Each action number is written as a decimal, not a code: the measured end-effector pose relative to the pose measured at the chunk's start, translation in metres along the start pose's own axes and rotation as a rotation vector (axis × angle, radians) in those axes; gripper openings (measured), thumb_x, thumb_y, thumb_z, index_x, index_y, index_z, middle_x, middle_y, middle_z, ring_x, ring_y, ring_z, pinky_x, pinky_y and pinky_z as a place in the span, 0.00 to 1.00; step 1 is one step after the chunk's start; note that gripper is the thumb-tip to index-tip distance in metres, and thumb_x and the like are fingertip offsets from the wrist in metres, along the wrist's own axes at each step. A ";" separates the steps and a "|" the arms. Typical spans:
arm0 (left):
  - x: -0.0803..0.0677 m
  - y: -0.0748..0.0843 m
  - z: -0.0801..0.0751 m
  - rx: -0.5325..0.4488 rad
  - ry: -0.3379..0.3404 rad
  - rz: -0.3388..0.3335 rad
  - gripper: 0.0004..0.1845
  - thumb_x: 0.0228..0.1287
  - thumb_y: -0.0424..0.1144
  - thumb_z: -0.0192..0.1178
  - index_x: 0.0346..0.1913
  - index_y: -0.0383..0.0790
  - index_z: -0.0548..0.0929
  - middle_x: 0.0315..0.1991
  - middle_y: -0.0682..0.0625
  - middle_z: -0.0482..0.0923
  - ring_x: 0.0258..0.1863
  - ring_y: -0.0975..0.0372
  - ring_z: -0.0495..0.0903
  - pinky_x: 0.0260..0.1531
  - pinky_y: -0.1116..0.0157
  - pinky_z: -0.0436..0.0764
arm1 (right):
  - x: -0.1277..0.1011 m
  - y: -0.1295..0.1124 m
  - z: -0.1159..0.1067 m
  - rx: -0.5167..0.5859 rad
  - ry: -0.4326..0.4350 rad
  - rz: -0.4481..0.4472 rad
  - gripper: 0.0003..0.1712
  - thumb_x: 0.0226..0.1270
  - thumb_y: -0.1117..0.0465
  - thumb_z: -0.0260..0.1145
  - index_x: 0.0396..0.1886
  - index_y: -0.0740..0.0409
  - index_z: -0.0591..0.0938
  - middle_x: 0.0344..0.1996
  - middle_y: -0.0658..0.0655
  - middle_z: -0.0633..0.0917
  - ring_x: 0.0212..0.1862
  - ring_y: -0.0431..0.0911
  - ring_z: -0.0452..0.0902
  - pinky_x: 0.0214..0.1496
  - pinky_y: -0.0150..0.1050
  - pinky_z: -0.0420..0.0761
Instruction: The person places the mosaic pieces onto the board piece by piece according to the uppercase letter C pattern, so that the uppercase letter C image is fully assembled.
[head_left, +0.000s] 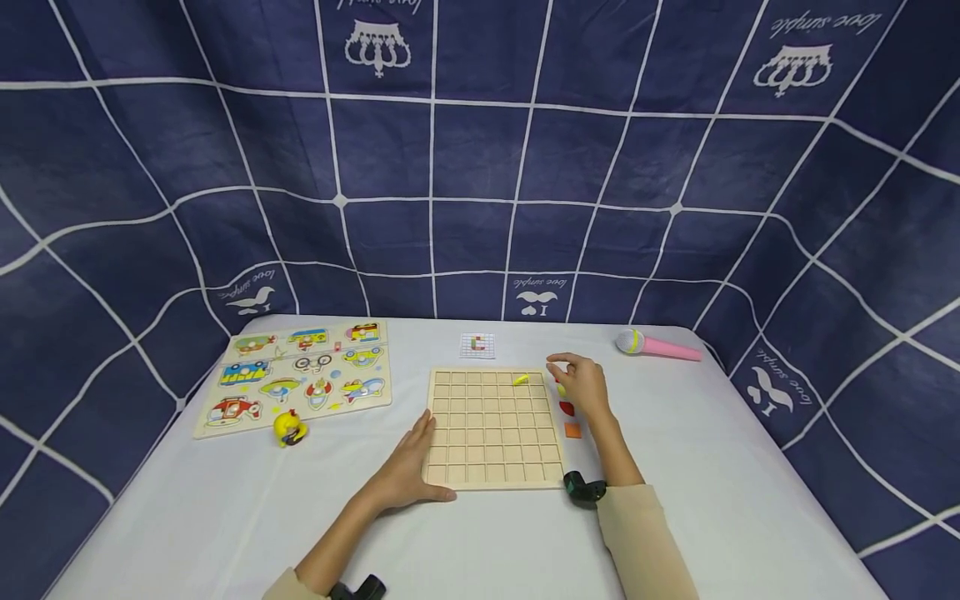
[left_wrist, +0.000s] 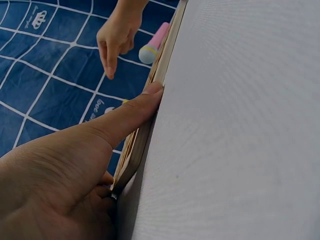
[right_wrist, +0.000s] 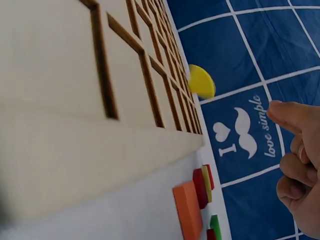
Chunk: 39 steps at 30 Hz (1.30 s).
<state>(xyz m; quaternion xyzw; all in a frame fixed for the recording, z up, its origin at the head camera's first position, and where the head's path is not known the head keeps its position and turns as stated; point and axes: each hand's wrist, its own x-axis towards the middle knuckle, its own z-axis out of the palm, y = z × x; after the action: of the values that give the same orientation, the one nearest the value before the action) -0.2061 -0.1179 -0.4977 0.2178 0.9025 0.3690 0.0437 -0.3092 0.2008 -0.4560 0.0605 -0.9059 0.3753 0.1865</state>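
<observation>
My left hand (head_left: 405,468) rests against the near left corner of a wooden grid board (head_left: 495,429). Its thumb presses the front edge, and the other fingers lie along the left side. On the board's far right part a small yellow piece (head_left: 521,380) with a rounded edge stands tilted in the grid. To the right of that piece, above the board's right edge, my right hand (head_left: 587,387) hovers with nothing in its fingers. Beside the board below it lie an orange square piece (head_left: 573,430), a red piece (head_left: 567,408) and a green piece (right_wrist: 215,226).
Behind the board lies a small card (head_left: 477,346) with a coloured grid pattern. A pink toy microphone (head_left: 663,345) is at the back right. On the left are a vehicle puzzle board (head_left: 300,379) and a yellow duck toy (head_left: 288,427). A dark checked curtain (head_left: 480,167) hangs behind.
</observation>
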 end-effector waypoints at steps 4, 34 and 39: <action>0.000 0.000 0.001 0.004 -0.008 -0.006 0.67 0.32 0.58 0.75 0.69 0.26 0.47 0.72 0.37 0.37 0.70 0.50 0.41 0.66 0.52 0.46 | 0.000 0.001 0.006 -0.004 -0.031 0.002 0.11 0.57 0.57 0.69 0.39 0.57 0.86 0.05 0.45 0.58 0.11 0.36 0.47 0.12 0.31 0.51; -0.002 0.000 0.002 -0.010 0.007 -0.014 0.66 0.31 0.59 0.75 0.69 0.28 0.51 0.72 0.38 0.38 0.70 0.45 0.43 0.64 0.48 0.49 | 0.027 -0.007 0.058 -0.089 -0.413 -0.080 0.16 0.56 0.55 0.69 0.46 0.47 0.85 0.07 0.46 0.62 0.12 0.39 0.52 0.15 0.32 0.55; -0.001 -0.002 0.000 -0.012 0.008 -0.022 0.65 0.31 0.59 0.75 0.69 0.29 0.52 0.72 0.38 0.38 0.69 0.43 0.43 0.63 0.46 0.51 | 0.027 -0.009 0.060 -0.097 -0.418 -0.067 0.15 0.55 0.53 0.70 0.44 0.47 0.85 0.08 0.47 0.65 0.14 0.40 0.55 0.17 0.34 0.59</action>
<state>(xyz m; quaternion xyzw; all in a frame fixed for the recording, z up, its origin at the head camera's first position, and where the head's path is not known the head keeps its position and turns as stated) -0.2056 -0.1193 -0.4990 0.2060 0.9029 0.3746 0.0453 -0.3492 0.1531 -0.4783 0.1581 -0.9394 0.3039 0.0100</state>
